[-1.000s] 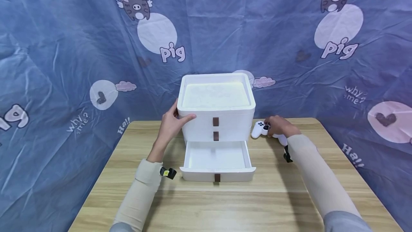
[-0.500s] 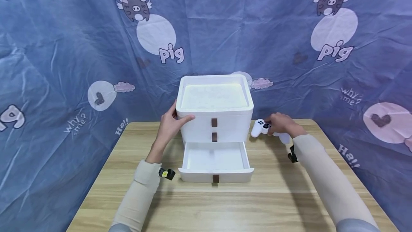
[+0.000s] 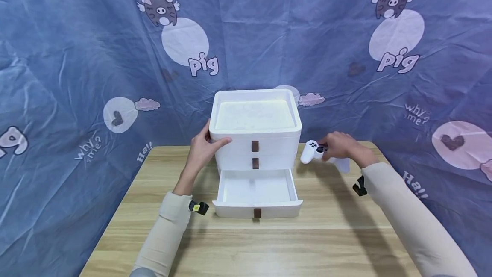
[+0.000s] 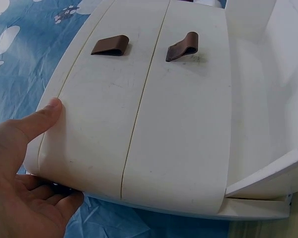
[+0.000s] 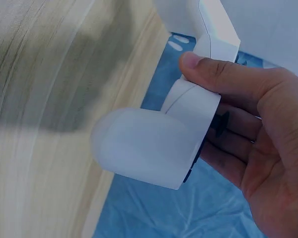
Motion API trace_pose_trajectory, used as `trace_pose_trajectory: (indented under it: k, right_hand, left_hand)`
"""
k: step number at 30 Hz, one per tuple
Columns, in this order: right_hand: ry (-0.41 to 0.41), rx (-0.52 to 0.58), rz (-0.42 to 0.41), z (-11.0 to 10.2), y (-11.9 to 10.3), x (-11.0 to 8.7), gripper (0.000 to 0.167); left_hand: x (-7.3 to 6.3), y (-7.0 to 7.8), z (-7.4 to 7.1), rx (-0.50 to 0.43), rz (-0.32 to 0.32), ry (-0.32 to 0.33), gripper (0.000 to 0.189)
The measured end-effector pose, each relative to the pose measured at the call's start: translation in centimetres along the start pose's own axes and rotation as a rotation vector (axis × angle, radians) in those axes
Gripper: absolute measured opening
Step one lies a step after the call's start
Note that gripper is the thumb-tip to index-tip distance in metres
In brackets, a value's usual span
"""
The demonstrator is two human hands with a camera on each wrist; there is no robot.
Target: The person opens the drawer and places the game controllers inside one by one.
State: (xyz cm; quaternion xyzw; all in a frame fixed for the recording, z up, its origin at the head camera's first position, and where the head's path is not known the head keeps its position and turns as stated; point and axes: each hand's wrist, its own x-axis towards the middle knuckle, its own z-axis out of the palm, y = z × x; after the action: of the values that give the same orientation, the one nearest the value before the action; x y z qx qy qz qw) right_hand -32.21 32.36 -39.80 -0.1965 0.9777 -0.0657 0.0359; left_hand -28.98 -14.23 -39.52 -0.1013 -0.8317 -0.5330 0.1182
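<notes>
A white three-drawer storage box [image 3: 258, 153] stands at the back of the table, with brown pull tabs. Its bottom drawer [image 3: 255, 187] is pulled out and shows nothing inside. My left hand [image 3: 200, 151] holds the box's upper left corner, thumb on the front and the other fingers round the side, as the left wrist view also shows. Right of the box, my right hand [image 3: 340, 145] grips a white game controller [image 3: 310, 153] by its middle. In the right wrist view the thumb lies across the back of the controller [image 5: 144, 144], with the fingers on its button side.
The wooden table [image 3: 253, 247] extends in front of the open drawer. A blue patterned cloth [image 3: 253, 33] hangs behind and at both sides. The box's top is a shallow tray with a raised rim [image 3: 255, 131].
My right hand and forearm have shifted a little to the right, and the controller has tilted in the grip. The left hand still holds the box's corner. The view has turned slightly.
</notes>
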Motion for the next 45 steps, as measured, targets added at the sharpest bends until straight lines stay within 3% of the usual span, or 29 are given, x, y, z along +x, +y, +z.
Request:
trace_pose_trajectory:
  k: [16, 27, 39, 45]
  right_hand:
    - [0.046, -0.043, -0.077, -2.1, -2.8, -1.6, 0.064]
    - [0.027, -0.038, -0.120, -3.1, -4.9, -3.0, 0.062]
    - [0.021, -0.040, -0.203, -4.1, -7.3, -4.2, 0.050]
    - [0.024, -0.049, -0.240, -4.8, -8.8, -4.4, 0.054]
  left_hand:
    - [0.5, -0.1, -0.4, 0.006, 0.009, 0.013, 0.107]
    - [0.2, 0.1, -0.4, 0.001, 0.010, 0.005, 0.106]
    - [0.2, 0.0, -0.1, -0.010, 0.002, 0.002, 0.106]
    - [0.1, -0.1, 0.0, -0.013, -0.005, 0.004, 0.106]
